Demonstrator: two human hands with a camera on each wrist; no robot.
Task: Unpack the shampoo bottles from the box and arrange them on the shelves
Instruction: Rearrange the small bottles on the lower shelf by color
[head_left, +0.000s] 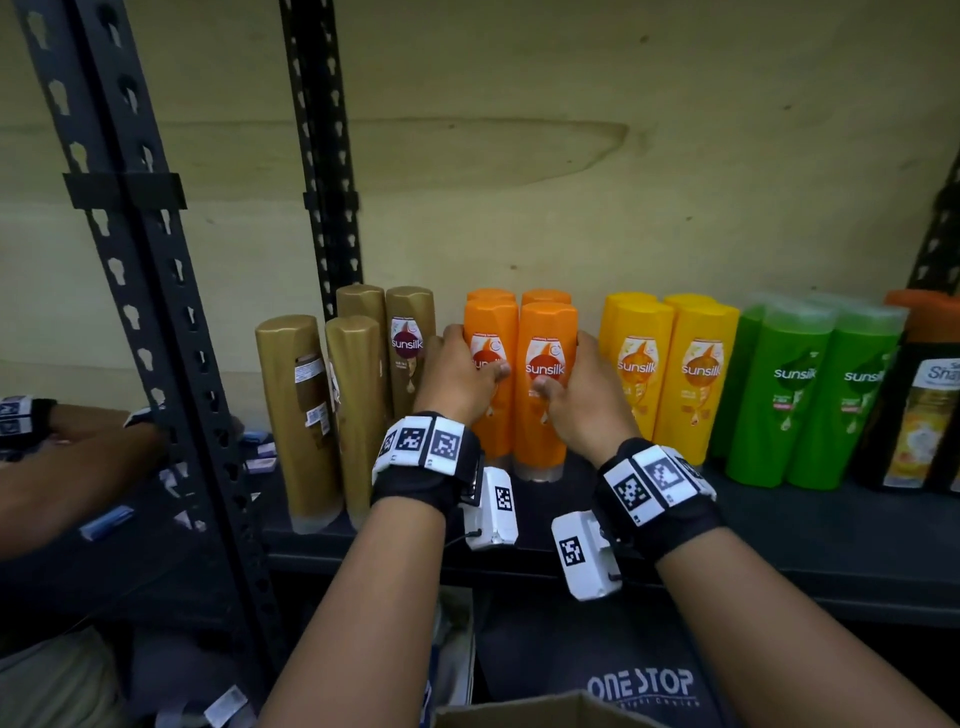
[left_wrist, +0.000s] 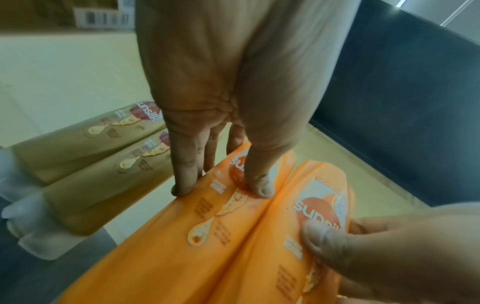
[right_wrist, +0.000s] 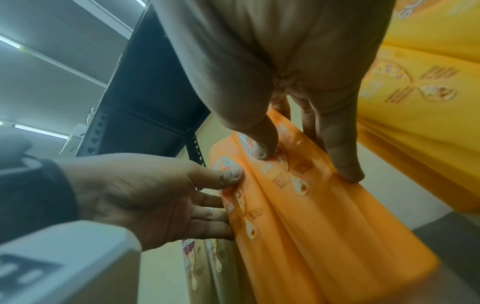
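On the dark shelf (head_left: 779, 530) stand two orange Sunsilk shampoo bottles side by side at the front, with two more orange ones close behind. My left hand (head_left: 457, 376) grips the left front orange bottle (head_left: 491, 415), fingers round its left side and thumb on the label. My right hand (head_left: 576, 395) grips the right front orange bottle (head_left: 545, 426) the same way from the right. In the left wrist view my left hand (left_wrist: 221, 189) pinches that left bottle (left_wrist: 182, 246). In the right wrist view my right hand (right_wrist: 305, 164) holds the right bottle (right_wrist: 337, 226). Both bottles are upright and touch each other.
Gold bottles (head_left: 301, 415) stand left of the orange ones, two turned back to front. Yellow bottles (head_left: 675, 374), green bottles (head_left: 810, 395) and a dark bottle (head_left: 914, 415) fill the right. A cardboard box (head_left: 519, 714) is below. Another person's arm (head_left: 67, 457) reaches past the rack upright (head_left: 156, 312).
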